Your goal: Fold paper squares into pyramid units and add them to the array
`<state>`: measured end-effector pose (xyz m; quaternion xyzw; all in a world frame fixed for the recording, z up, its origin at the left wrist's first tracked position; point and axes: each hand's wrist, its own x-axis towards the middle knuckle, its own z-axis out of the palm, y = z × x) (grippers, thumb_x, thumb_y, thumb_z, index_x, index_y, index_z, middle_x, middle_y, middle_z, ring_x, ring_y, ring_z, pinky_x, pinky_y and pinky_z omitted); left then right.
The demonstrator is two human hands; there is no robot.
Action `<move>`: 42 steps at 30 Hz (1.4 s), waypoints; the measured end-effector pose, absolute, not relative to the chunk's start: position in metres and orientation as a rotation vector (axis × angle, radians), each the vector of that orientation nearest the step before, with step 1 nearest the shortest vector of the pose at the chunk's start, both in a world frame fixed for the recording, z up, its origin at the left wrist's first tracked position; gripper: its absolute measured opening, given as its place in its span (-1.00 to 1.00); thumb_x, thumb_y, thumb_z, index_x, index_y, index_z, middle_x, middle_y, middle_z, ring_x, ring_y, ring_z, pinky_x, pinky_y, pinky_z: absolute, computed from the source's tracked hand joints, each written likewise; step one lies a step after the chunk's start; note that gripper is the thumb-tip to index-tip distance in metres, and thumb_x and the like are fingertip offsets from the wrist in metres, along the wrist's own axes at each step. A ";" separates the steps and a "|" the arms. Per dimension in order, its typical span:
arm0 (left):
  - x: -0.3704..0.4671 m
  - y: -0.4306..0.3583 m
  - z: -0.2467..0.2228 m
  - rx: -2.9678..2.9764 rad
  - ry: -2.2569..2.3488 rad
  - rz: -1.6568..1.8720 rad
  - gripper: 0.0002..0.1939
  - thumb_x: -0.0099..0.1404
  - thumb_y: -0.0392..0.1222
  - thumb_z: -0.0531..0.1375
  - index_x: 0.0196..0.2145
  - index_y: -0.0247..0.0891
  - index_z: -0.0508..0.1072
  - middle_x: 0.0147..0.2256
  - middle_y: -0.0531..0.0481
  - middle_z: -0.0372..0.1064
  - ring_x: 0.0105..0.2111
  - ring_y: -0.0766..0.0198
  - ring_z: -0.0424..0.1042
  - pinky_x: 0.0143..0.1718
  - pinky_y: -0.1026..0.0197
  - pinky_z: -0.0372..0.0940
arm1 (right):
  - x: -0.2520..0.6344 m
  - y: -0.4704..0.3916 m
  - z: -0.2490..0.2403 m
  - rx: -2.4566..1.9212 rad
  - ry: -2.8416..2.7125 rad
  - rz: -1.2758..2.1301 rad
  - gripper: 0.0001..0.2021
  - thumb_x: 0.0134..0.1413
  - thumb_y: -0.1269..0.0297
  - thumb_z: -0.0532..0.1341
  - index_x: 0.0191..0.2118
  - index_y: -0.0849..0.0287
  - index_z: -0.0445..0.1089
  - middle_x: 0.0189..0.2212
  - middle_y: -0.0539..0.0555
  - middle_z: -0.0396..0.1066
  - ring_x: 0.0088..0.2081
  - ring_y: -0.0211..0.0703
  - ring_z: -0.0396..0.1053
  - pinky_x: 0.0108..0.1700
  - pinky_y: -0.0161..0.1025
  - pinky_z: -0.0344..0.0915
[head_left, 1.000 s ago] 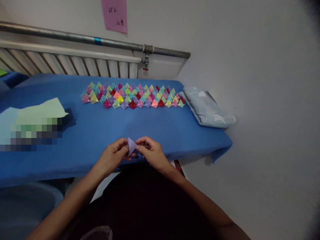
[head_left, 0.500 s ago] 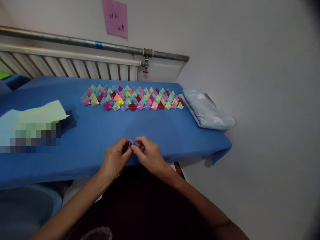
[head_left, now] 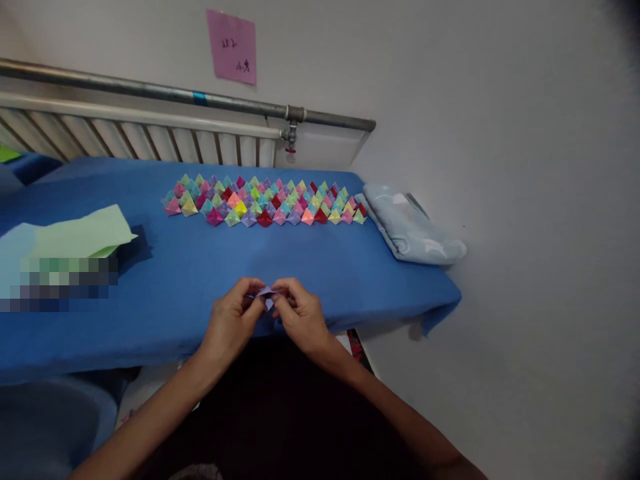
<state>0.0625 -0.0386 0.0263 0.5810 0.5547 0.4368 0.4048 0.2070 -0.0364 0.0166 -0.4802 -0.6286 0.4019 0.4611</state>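
A: Head view. Where is the purple paper piece (head_left: 269, 293)?
B: Held between both hands, near edge of the blue cloth-covered desk (head_left: 330, 260). Left hand (head_left: 230, 319) has its fingers closed on the left side of the paper; right hand (head_left: 304, 319) pinches the right side.

A: Change in the paper?
B: Yes. One second back, a broad triangular face showed, pointing right. Half a second back, mostly hidden, a small peak between the fingers. Now it spreads sideways across the gap, with a small point below. Exact folds too small to read.

A: The hands?
B: Left thumb and fingers still bent round the paper. Right thumb now lower on it, forefinger arched above.

A: Surroundings?
B: Rows of folded paper pieces (head_left: 265, 217), many colours, same arrangement, beyond the hands. Folded grey-blue cloth (head_left: 413, 230) just beside their right end. Pale green paper (head_left: 107, 227) well off to the left. Pink sheet (head_left: 233, 48) and metal pipe (head_left: 135, 88) sit lower in view than before; the camera has tilted up a little.
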 end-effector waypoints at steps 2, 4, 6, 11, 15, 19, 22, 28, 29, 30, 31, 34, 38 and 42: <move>0.063 -0.039 0.027 1.369 1.334 1.121 -0.78 0.12 -0.06 0.20 -0.29 -0.20 0.42 -0.41 0.09 0.47 -0.43 0.28 0.46 -0.35 0.23 0.31 | 0.207 -0.037 0.016 -1.126 -1.478 1.053 -0.89 0.17 0.27 0.12 -0.24 0.08 0.38 -0.49 -0.08 0.37 -0.51 -0.32 0.34 -0.44 -0.36 0.27; 0.063 -0.039 0.031 1.253 1.281 1.119 -0.77 0.06 -0.07 0.24 -0.32 -0.20 0.41 -0.48 0.13 0.44 -0.46 0.30 0.44 -0.40 0.26 0.30 | 0.209 -0.039 0.015 -1.076 -1.462 1.066 -0.89 0.19 0.25 0.13 -0.25 0.09 0.40 -0.46 -0.07 0.39 -0.50 -0.32 0.35 -0.44 -0.37 0.29; 0.064 -0.039 0.037 1.141 1.240 1.116 -0.74 -0.01 -0.08 0.28 -0.34 -0.22 0.42 -0.52 0.15 0.42 -0.50 0.31 0.43 -0.42 0.28 0.31 | 0.211 -0.040 0.013 -1.029 -1.485 1.022 -0.87 0.20 0.27 0.13 -0.23 0.09 0.43 -0.43 -0.04 0.42 -0.48 -0.32 0.37 -0.42 -0.36 0.32; 0.063 -0.042 0.047 0.949 1.152 1.108 -0.69 -0.07 -0.10 0.33 -0.34 -0.25 0.44 -0.52 0.12 0.48 -0.51 0.32 0.45 -0.38 0.26 0.36 | 0.219 -0.043 0.010 -0.888 -1.630 0.780 -0.81 0.26 0.37 0.11 -0.16 0.06 0.47 -0.35 0.00 0.47 -0.40 -0.31 0.42 -0.30 -0.32 0.39; 0.060 -0.044 0.047 0.823 1.102 1.085 -0.64 -0.10 -0.12 0.37 -0.33 -0.26 0.43 -0.50 0.10 0.51 -0.51 0.29 0.48 -0.37 0.24 0.38 | 0.225 -0.045 0.012 -0.833 -1.805 0.531 -0.75 0.27 0.44 0.08 -0.10 0.06 0.46 -0.30 0.04 0.49 -0.27 -0.25 0.45 -0.19 -0.29 0.41; 0.056 -0.044 0.044 0.764 1.058 1.076 -0.56 -0.10 -0.11 0.42 -0.25 -0.27 0.45 -0.45 0.08 0.52 -0.46 0.27 0.51 -0.31 0.20 0.41 | 0.230 -0.046 0.012 -0.816 -1.923 0.348 -0.70 0.25 0.50 0.07 -0.03 0.10 0.45 -0.22 0.10 0.47 -0.20 -0.22 0.44 -0.15 -0.28 0.42; 0.054 -0.043 0.040 0.771 1.075 1.084 -0.50 -0.14 -0.15 0.46 -0.21 -0.26 0.45 -0.43 0.09 0.51 -0.45 0.30 0.50 -0.30 0.22 0.40 | 0.232 -0.048 0.009 -0.807 -2.003 0.306 -0.67 0.23 0.51 0.05 0.00 0.13 0.44 -0.17 0.15 0.46 -0.16 -0.20 0.43 -0.12 -0.26 0.42; 0.054 -0.043 0.041 0.877 1.141 1.052 -0.49 -0.18 -0.17 0.45 -0.22 -0.24 0.45 -0.42 0.11 0.48 -0.41 0.32 0.47 -0.30 0.25 0.36 | 0.229 -0.045 0.016 -1.070 -1.562 0.893 -0.82 0.21 0.27 0.15 -0.13 0.11 0.45 -0.37 0.02 0.43 -0.34 -0.24 0.40 -0.26 -0.28 0.37; 0.054 -0.044 0.042 0.903 1.157 1.039 -0.49 -0.19 -0.17 0.44 -0.22 -0.23 0.46 -0.42 0.12 0.46 -0.41 0.33 0.45 -0.30 0.25 0.34 | 0.227 -0.044 0.019 -1.122 -1.463 1.037 -0.83 0.18 0.22 0.18 -0.17 0.12 0.45 -0.43 -0.02 0.40 -0.40 -0.27 0.37 -0.31 -0.30 0.34; 0.054 -0.045 0.044 0.929 1.172 1.018 -0.50 -0.19 -0.17 0.44 -0.23 -0.23 0.46 -0.43 0.13 0.45 -0.41 0.34 0.44 -0.31 0.26 0.33 | 0.225 -0.043 0.022 -1.150 -1.410 1.162 -0.83 0.13 0.17 0.22 -0.23 0.13 0.45 -0.48 -0.05 0.37 -0.45 -0.29 0.33 -0.35 -0.32 0.30; 0.055 -0.045 0.045 0.953 1.181 0.995 -0.50 -0.20 -0.17 0.44 -0.23 -0.23 0.46 -0.43 0.13 0.44 -0.41 0.33 0.44 -0.31 0.25 0.33 | 0.223 -0.042 0.025 -1.168 -1.383 1.253 -0.82 0.09 0.15 0.24 -0.27 0.14 0.45 -0.51 -0.07 0.34 -0.47 -0.31 0.30 -0.37 -0.33 0.27; 0.056 -0.046 0.046 1.003 1.179 0.941 -0.50 -0.18 -0.15 0.42 -0.22 -0.22 0.45 -0.43 0.11 0.45 -0.40 0.29 0.45 -0.28 0.20 0.33 | 0.219 -0.042 0.030 -1.180 -1.340 1.350 -0.81 0.00 0.12 0.29 -0.37 0.14 0.43 -0.56 -0.11 0.28 -0.50 -0.34 0.23 -0.41 -0.35 0.19; 0.055 -0.047 0.042 1.037 1.187 0.965 -0.52 -0.16 -0.09 0.43 -0.25 -0.23 0.42 -0.40 0.07 0.47 -0.36 0.25 0.46 -0.24 0.17 0.34 | 0.218 -0.042 0.027 -1.191 -1.220 1.371 -0.78 -0.04 0.08 0.29 -0.43 0.14 0.41 -0.61 -0.13 0.25 -0.56 -0.36 0.16 -0.48 -0.36 0.11; 0.053 -0.049 0.038 1.109 1.207 0.983 -0.64 -0.08 -0.03 0.41 -0.38 -0.23 0.42 -0.40 0.04 0.48 -0.40 0.27 0.42 -0.29 0.19 0.31 | 0.218 -0.041 0.023 -1.202 -1.077 1.392 -0.74 -0.06 0.06 0.32 -0.45 0.15 0.38 -0.64 -0.13 0.26 -0.61 -0.38 0.12 -0.53 -0.36 0.09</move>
